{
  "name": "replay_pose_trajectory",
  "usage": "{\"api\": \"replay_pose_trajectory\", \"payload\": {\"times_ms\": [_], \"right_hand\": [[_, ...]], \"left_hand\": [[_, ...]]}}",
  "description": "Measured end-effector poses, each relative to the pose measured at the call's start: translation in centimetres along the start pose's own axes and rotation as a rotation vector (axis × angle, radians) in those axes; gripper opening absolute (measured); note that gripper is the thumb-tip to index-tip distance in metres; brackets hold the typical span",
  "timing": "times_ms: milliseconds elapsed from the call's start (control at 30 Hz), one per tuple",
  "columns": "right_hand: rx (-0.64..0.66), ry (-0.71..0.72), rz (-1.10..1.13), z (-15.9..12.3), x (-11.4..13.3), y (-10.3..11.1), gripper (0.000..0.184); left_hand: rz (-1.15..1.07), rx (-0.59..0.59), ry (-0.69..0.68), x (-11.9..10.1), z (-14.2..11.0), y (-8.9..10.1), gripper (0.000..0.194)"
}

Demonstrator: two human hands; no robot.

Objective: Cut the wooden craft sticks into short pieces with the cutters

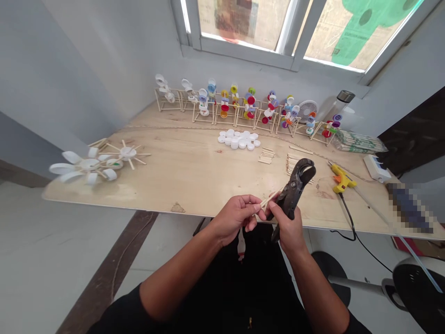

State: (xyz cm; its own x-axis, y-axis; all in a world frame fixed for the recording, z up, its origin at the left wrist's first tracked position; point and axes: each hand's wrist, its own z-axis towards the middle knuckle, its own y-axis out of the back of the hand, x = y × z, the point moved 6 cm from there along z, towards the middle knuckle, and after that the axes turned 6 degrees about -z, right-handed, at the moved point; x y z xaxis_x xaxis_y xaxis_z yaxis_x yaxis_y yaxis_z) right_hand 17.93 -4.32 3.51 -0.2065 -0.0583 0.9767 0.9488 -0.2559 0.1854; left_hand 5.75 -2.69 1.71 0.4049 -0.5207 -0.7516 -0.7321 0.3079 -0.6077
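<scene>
My left hand [233, 217] pinches thin wooden sticks [267, 199] near the table's front edge. In my right hand [291, 232] is a pair of dark locking pliers [294, 185], jaws pointing up and away from me. The right thumb and fingers are close to the far ends of the sticks; whether they touch them I cannot tell. Past the pliers, short cut sticks [292, 163] lie in a row. A smaller group of short sticks [267, 155] is left of them, beside a cluster of white bottle caps [235, 141].
Small stick frames with colourful cap wheels [224, 104] line the wall. White cap-and-stick wheels [88, 164] lie at left. On the right are a yellow glue gun [343, 178] with a trailing cord, a power strip [377, 168], bagged sticks [361, 141], a fan [308, 111] and a bottle [335, 105].
</scene>
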Motion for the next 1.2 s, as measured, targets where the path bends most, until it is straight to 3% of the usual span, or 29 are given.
{"api": "replay_pose_trajectory", "payload": {"times_ms": [200, 467, 733, 1200], "right_hand": [[0.117, -0.063, -0.056, -2.6, 0.2, 1.6, 0.018], [0.287, -0.206, -0.323, -6.1, -3.0, 1.7, 0.022], [0.383, -0.211, -0.465, -6.1, -3.1, 0.5, 0.024], [0.370, -0.160, -0.503, -5.2, -1.6, -0.4, 0.024]], "left_hand": [[0.083, -0.065, -0.114, -1.9, -0.5, 0.9, 0.022], [0.226, -0.080, -0.206, -3.8, -1.4, 0.4, 0.019], [0.356, -0.019, -0.220, -4.1, -1.7, -0.5, 0.013], [0.794, 0.048, -0.222, -4.8, -1.0, -1.3, 0.013]]}}
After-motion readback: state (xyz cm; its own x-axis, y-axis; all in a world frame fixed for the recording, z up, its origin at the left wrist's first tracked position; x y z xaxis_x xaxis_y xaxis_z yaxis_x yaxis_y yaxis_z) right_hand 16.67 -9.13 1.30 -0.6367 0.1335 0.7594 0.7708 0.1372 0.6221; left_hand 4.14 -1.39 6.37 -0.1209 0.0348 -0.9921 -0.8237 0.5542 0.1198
